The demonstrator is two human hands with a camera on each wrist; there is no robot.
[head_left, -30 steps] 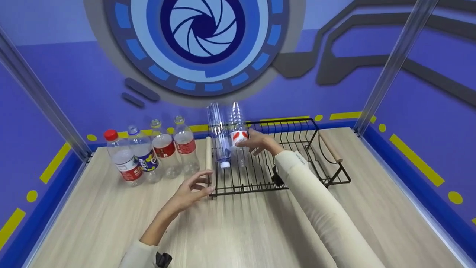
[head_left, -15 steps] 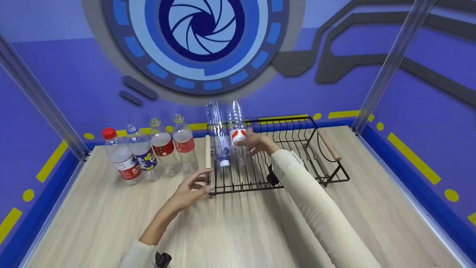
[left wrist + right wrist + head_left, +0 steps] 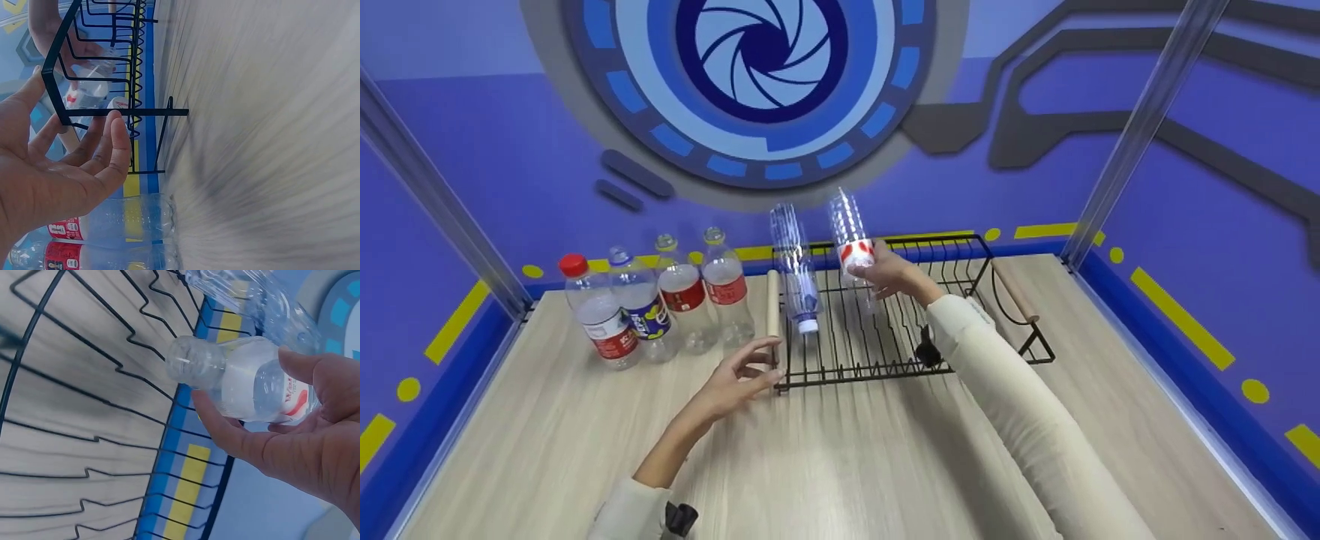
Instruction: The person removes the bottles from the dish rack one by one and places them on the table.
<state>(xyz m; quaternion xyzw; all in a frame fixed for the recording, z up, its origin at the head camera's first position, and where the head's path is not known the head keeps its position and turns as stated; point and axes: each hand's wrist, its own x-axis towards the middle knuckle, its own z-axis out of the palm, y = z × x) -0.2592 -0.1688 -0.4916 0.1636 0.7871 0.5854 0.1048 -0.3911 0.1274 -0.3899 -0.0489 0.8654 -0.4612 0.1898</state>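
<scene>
Rack (image 3: 847,380): Stood on the worktop (image 3: 840,465), built of black wire; taken as clock centre in the head view, with twelve toward the wall (image 3: 510,150).
Held bottle (image 3: 855,244): Tilted over the rack at eleven o'clock, clear, with neck down toward six and base up toward twelve, close beside the capped bottle (image 3: 796,262). Could not tell any contact between neck and wires.
Right hand (image 3: 896,271): Clamped on the held bottle, with thumb and fingers curled round near the red-and-white label.
Capped bottle: Lay slanted in the rack at ten o'clock, with white cap low toward six.
Left hand (image 3: 735,382): Rested at eight o'clock, with thumb and fingers apart and loosely curved beside the rack's corner. Could not tell a firm touch.
Handles: Showed in wood at nine o'clock (image 3: 773,304) and three o'clock (image 3: 1015,290).
Bottle row (image 3: 686,300): Stood upright at nine o'clock, running from a red-capped bottle (image 3: 604,326) through a purple-labelled bottle (image 3: 643,307) to two red-labelled bottles (image 3: 726,291) nearest the rack.
</scene>
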